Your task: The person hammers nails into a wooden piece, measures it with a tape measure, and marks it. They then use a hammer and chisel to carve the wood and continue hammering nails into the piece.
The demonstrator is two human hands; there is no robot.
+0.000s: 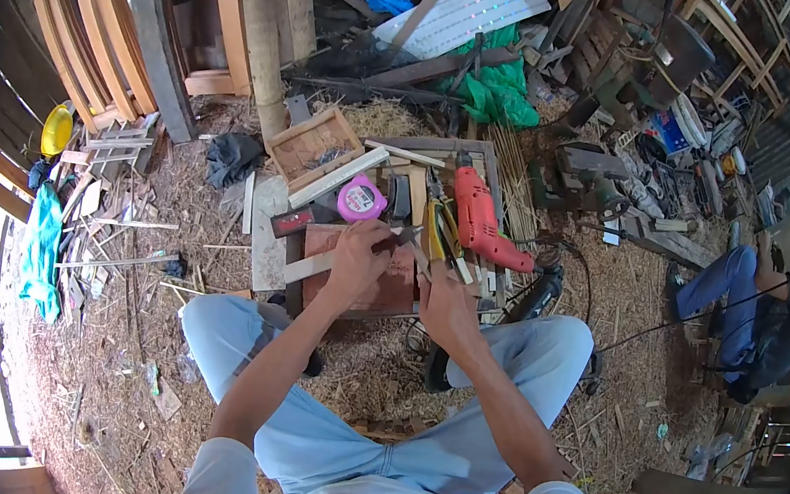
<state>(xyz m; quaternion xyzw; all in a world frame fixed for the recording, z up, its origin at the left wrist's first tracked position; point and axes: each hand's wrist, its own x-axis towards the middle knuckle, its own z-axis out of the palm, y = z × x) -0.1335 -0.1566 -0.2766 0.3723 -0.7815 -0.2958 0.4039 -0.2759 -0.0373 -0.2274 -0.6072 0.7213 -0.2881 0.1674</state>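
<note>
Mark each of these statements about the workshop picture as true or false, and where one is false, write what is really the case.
1. A red power drill lies on the low work surface in front of the person. True.
2. The pink tape measure is held in the right hand. False: it lies on the surface, beyond the left hand, and no hand touches it.
3. Both hands rest on a reddish-brown wooden piece. True.
4. A second person sits off to the right. True.
5. The ground is bare concrete. False: it is strewn with straw and wood scraps.
</note>
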